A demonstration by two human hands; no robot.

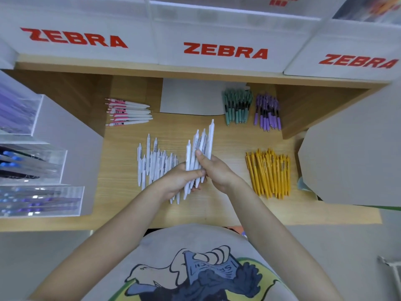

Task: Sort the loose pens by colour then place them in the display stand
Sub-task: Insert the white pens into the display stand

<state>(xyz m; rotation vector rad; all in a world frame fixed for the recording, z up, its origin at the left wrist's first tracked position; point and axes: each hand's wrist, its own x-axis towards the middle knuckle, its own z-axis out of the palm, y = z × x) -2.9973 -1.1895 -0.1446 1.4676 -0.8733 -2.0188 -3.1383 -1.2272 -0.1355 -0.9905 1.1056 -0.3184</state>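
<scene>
Both my hands hold one bundle of white pens (200, 146) upright above the wooden desk (227, 135). My left hand (180, 181) grips the bundle low down and my right hand (213, 168) grips it from the right, thumb across the pens. A loose pile of white pens (152, 161) lies just left of the bundle. Sorted piles lie around: pink-and-white pens (129, 112) at the back left, green pens (237, 106) and purple pens (268, 111) at the back right, yellow pens (270, 172) on the right. Clear acrylic display stand compartments (39, 192) with pens stand at the left.
White boxes marked ZEBRA (225, 51) sit on a shelf above the desk. A white sheet (191, 97) lies at the back centre. A grey board (355, 148) leans over the right side. The desk's front edge runs just ahead of my body.
</scene>
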